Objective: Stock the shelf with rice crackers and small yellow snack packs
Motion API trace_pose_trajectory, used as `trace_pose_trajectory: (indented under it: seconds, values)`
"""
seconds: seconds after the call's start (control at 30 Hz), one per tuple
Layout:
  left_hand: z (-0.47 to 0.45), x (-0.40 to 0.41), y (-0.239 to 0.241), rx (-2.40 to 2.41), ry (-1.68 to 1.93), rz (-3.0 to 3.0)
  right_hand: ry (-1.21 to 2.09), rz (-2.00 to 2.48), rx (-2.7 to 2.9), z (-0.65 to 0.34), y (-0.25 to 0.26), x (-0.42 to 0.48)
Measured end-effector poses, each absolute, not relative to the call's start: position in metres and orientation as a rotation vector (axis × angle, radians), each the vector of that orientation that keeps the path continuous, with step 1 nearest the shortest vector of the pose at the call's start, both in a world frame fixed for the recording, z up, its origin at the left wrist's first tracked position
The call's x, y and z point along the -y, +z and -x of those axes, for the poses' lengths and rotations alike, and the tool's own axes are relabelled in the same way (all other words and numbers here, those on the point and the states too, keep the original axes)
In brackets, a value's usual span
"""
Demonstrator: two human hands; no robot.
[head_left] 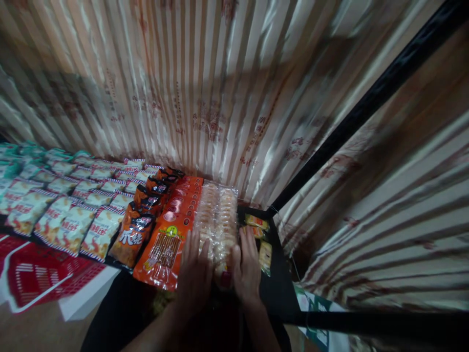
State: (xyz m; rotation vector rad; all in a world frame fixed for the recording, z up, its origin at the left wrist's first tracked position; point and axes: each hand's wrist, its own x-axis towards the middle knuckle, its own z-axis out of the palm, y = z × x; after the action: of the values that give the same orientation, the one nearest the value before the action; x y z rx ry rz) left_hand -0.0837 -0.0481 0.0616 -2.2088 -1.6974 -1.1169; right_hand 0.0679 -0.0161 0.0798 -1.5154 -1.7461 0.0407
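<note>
Two side-by-side rows of pale, round snacks in clear wrappers (227, 210) run from front to back on the dark shelf. My left hand (195, 269) lies along the left row's near end, fingers stretched out, at the border with the orange-red snack packets (166, 244). On the other side, my right hand (247, 268) rests against the right row's edge, its fingers extended forward. Both hands are open and flank the clear packs, touching them. Beside my right fingers lie a few small yellow packets (265, 256). The near ends of the rows are partly hidden by my hands.
Orange-and-black bags (132, 234) and many white snack bags (73, 222) fill the shelf leftward. A red basket (34, 278) stands below at left. Black frame bars (351, 117) cross the right side, with a striped curtain (205, 98) behind.
</note>
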Motion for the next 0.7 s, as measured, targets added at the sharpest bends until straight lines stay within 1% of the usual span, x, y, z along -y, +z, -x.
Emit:
trace_pose_trajectory:
  seconds: [0.1, 0.27, 0.47, 0.7]
  values:
    - [0.080, 0.073, 0.045, 1.637, -1.070, 2.192, -0.193, 1.469, 1.739, -0.060, 0.055, 0.046]
    - [0.079, 0.072, 0.033, 1.602, -0.994, 2.204, -0.330, 1.451, 1.841, -0.053, 0.030, 0.060]
    - [0.074, 0.054, 0.033, 1.545, -0.834, 2.226, -0.426, 1.463, 1.929, -0.049, 0.025, 0.043]
    - [0.078, 0.043, 0.023, 1.580, -0.816, 2.151, -0.524, 1.485, 1.943, -0.046, 0.027, 0.034]
